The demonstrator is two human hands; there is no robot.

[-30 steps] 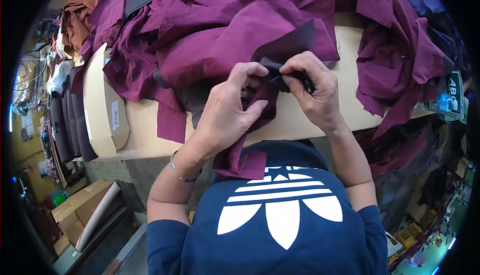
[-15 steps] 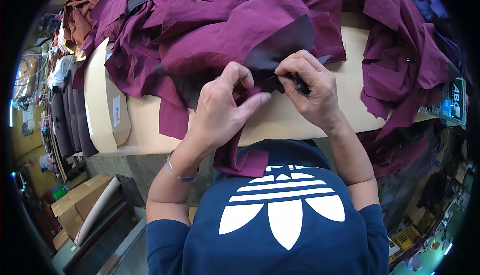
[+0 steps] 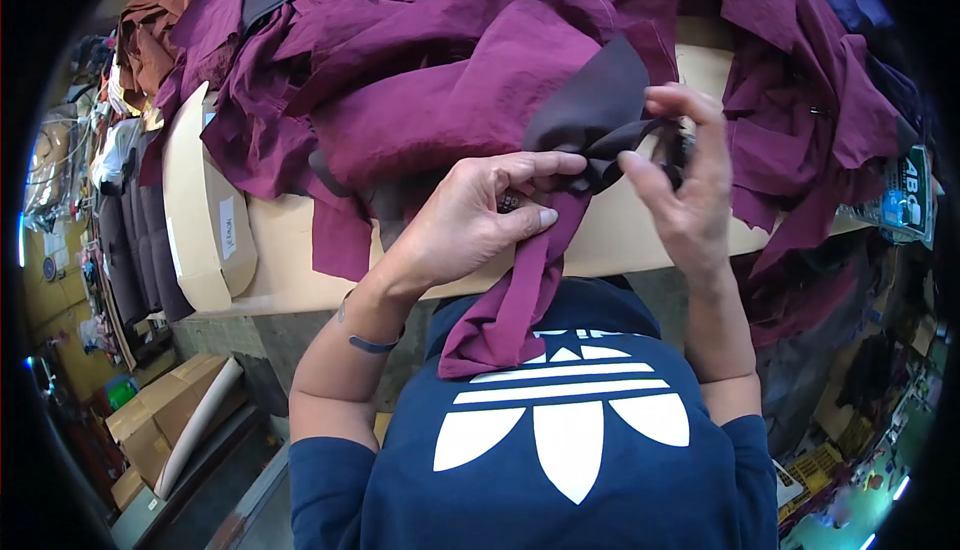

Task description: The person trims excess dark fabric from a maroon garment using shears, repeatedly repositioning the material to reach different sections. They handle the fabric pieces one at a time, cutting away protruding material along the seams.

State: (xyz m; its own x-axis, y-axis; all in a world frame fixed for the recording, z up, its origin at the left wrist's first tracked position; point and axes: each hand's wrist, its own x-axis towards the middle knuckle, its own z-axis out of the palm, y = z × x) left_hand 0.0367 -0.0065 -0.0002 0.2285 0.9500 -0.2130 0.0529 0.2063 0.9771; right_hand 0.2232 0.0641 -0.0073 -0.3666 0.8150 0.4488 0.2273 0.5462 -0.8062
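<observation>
over table edge (image 3: 300, 299), maroon strip (image 3: 515, 302)

"How did the left side sit?"
"Left forearm (image 3: 352, 345) slanted up and inward. Left hand (image 3: 468, 215) reached across, index finger (image 3: 535, 163) nearly straight, thumb (image 3: 525, 222) below, their tips parted."
"And the right?"
"Right forearm (image 3: 722, 335) ran steeper. Right hand (image 3: 692, 195) looked blurred, fingers (image 3: 690, 105) bent, thumb spread from them."
"Spacing?"
"Near each other, a gap between."

Left fingers (image 3: 545, 164) against dark cloth (image 3: 595, 98); right hand (image 3: 698, 200), blurred, beside it; purple fabric (image 3: 440, 85) heaped beyond.
</observation>
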